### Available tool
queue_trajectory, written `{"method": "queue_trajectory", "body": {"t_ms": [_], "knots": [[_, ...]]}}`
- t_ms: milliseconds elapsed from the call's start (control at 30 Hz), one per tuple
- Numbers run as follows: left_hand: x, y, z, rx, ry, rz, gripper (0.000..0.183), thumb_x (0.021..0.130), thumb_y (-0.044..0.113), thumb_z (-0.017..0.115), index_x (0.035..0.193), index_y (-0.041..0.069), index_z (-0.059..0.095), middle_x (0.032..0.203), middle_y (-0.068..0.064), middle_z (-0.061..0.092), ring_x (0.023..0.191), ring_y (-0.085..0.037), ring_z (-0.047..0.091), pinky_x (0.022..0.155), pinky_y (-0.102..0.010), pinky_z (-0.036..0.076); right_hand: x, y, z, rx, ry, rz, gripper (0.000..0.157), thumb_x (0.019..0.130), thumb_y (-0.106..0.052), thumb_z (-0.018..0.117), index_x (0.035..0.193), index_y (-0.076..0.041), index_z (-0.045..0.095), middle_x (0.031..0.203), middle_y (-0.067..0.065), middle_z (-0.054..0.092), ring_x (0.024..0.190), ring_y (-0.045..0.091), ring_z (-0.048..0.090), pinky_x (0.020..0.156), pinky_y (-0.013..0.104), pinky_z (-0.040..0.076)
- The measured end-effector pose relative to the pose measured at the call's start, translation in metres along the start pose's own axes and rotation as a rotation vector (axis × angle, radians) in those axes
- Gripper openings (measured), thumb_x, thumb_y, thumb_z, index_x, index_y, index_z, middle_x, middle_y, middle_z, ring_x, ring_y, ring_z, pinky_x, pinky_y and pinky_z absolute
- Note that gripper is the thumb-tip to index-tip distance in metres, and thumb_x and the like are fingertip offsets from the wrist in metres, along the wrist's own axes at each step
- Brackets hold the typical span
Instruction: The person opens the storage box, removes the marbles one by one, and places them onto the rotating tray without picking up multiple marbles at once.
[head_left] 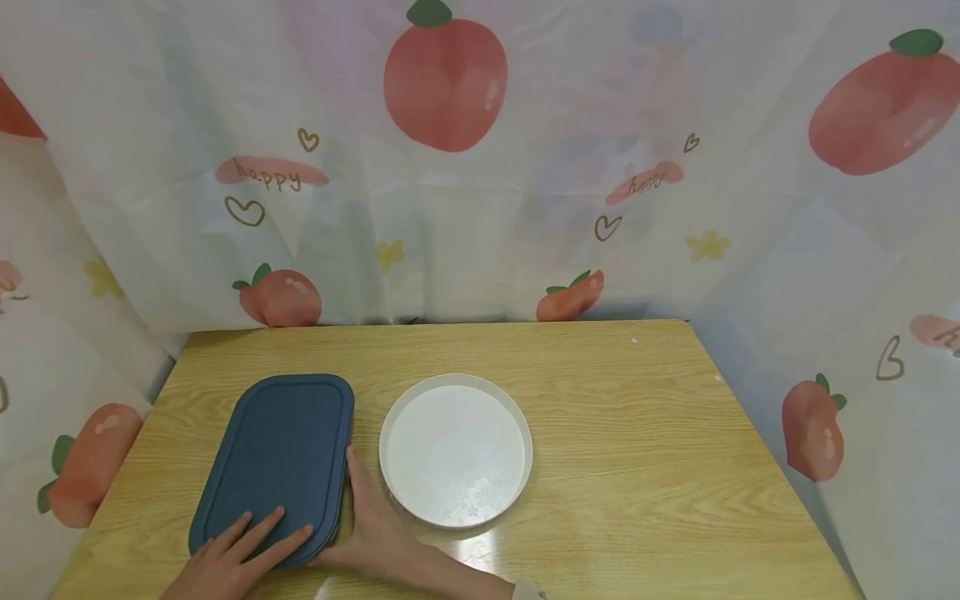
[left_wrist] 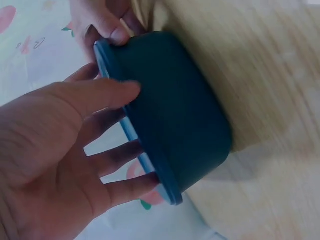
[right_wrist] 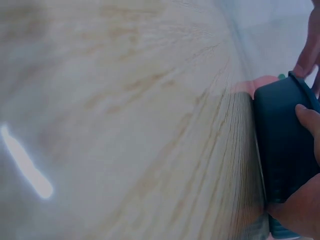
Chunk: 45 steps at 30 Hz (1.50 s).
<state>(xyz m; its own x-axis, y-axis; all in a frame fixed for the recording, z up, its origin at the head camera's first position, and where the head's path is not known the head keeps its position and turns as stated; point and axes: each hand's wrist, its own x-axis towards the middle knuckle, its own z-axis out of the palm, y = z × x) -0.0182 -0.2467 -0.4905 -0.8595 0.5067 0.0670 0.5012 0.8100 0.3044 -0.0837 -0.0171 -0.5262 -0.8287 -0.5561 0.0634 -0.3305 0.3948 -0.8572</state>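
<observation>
A dark blue rectangular food container with a lid (head_left: 281,450) stands on the table at the left in the head view. My left hand (head_left: 225,558) lies at its near end with spread fingers on top of the lid. In the left wrist view the thumb of that left hand (left_wrist: 50,155) bends over the lid's rim onto the side wall. My right hand (head_left: 382,537) grips the near right corner, one finger along the right side. The right wrist view catches part of the container (right_wrist: 285,145) at its right edge. What is inside is hidden by the lid.
To the right of the container sits a round white tray (head_left: 456,450) with a raised rim. The wood-grain table (head_left: 637,467) reaches a fruit-printed curtain (head_left: 480,225) at the back and on both sides.
</observation>
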Motion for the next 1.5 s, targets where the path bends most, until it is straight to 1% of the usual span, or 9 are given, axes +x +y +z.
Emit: {"method": "queue_trajectory", "body": {"t_ms": [133,333,533,733,933,1167,1300,1400,1500], "knots": [[-0.002,0.008,0.001,0.051,0.0,-0.049,0.072,0.075,0.072,0.07,0.139,0.042,0.057,0.132,-0.014,0.059,0.105,-0.05,0.059,0.062,-0.064,0.05,0.0,-0.001,0.001,-0.011,0.009,-0.044,0.129,0.075,-0.046,0.087,0.16,-0.005,-0.002,0.164,0.014,0.012,0.148,0.029,0.021,0.114,0.039,0.03],[-0.005,0.016,0.004,0.114,0.014,-0.099,0.069,0.075,0.075,0.068,0.135,0.041,0.061,0.133,-0.009,0.06,0.109,-0.046,0.059,0.068,-0.066,0.05,0.0,-0.002,0.002,-0.034,0.013,-0.053,0.13,0.076,-0.047,0.086,0.16,-0.006,-0.004,0.164,0.015,0.012,0.148,0.03,0.021,0.113,0.04,0.031],[-0.007,0.021,0.006,0.145,0.048,-0.13,0.068,0.074,0.077,0.065,0.134,0.045,0.061,0.133,-0.007,0.061,0.112,-0.044,0.059,0.073,-0.068,0.048,0.001,-0.001,0.003,-0.029,0.007,-0.039,0.129,0.076,-0.046,0.087,0.16,-0.006,-0.003,0.164,0.015,0.013,0.148,0.03,0.021,0.113,0.039,0.031],[-0.009,0.021,0.009,0.175,0.123,-0.113,0.067,0.073,0.077,0.066,0.133,0.047,0.062,0.131,-0.005,0.063,0.11,-0.043,0.061,0.073,-0.067,0.049,0.001,-0.002,0.002,-0.016,0.006,-0.02,0.129,0.075,-0.044,0.087,0.16,-0.007,-0.003,0.164,0.014,0.013,0.148,0.029,0.021,0.114,0.039,0.03],[-0.013,0.02,0.011,0.184,0.214,-0.062,0.068,0.073,0.076,0.068,0.134,0.049,0.06,0.129,-0.002,0.064,0.106,-0.039,0.063,0.07,-0.064,0.05,0.001,-0.001,0.003,0.0,0.01,-0.037,0.13,0.076,-0.044,0.087,0.16,-0.007,-0.004,0.164,0.013,0.011,0.148,0.029,0.02,0.114,0.04,0.029],[-0.017,0.014,0.011,0.166,0.251,-0.012,0.072,0.071,0.073,0.071,0.137,0.047,0.058,0.132,0.0,0.062,0.105,-0.039,0.064,0.068,-0.062,0.051,0.001,0.001,0.004,-0.012,0.022,-0.069,0.131,0.075,-0.043,0.088,0.159,-0.004,-0.005,0.163,0.009,0.017,0.148,0.027,0.022,0.114,0.04,0.03],[-0.018,0.01,0.009,0.135,0.282,0.041,0.078,0.07,0.067,0.076,0.142,0.045,0.053,0.155,0.018,0.033,0.101,-0.041,0.065,0.064,-0.06,0.052,0.001,0.002,0.004,-0.015,0.026,-0.066,0.129,0.075,-0.043,0.088,0.16,-0.008,-0.002,0.162,0.008,0.02,0.147,0.026,0.025,0.113,0.04,0.032],[-0.018,0.007,0.008,0.118,0.324,0.084,0.081,0.07,0.062,0.079,0.144,0.042,0.052,0.157,0.027,0.008,0.098,-0.043,0.065,0.062,-0.057,0.052,0.001,0.001,0.003,-0.007,0.025,-0.059,0.127,0.075,-0.042,0.089,0.161,-0.013,0.001,0.163,0.009,0.019,0.146,0.027,0.026,0.113,0.04,0.032],[-0.018,0.004,0.006,0.129,0.357,0.121,0.081,0.07,0.062,0.078,0.144,0.039,0.052,0.159,0.024,0.011,0.101,-0.038,0.064,0.062,-0.053,0.054,0.001,0.0,0.002,-0.002,0.022,-0.064,0.126,0.074,-0.04,0.089,0.161,-0.013,0.002,0.163,0.009,0.018,0.146,0.027,0.026,0.113,0.04,0.032]]}}
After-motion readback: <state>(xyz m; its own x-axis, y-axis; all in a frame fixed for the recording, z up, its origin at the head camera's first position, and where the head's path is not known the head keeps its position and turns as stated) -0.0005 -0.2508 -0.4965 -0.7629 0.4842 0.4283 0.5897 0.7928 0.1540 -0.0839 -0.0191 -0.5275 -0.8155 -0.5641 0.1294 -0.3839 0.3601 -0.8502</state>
